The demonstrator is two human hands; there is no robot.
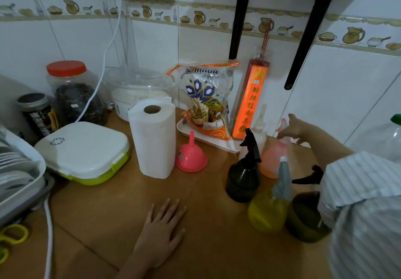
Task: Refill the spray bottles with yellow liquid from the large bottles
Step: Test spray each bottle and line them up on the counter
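Wooden counter (121,209) with spray bottles clustered at the right.
Left hand (161,233) lies flat, fingers straight, on the near counter. Right hand (291,130) pinches the pink spray bottle (272,159) at its top, far right. Just nearer stand a dark green spray bottle (243,176) and a yellow spray bottle (268,211); a pink funnel (191,157) sits left of them.

Person, head view. Left hand (161,231): bare, no ring or watch visible; forearm bare to the frame edge. Right hand (293,129): bare, forearm uncovered up to a short sleeve (364,205) of white cloth with fine pale blue-grey stripes. The sleeve ends in a folded hem; the stripes run in differing directions across what may be a seam, blurred at this close range.
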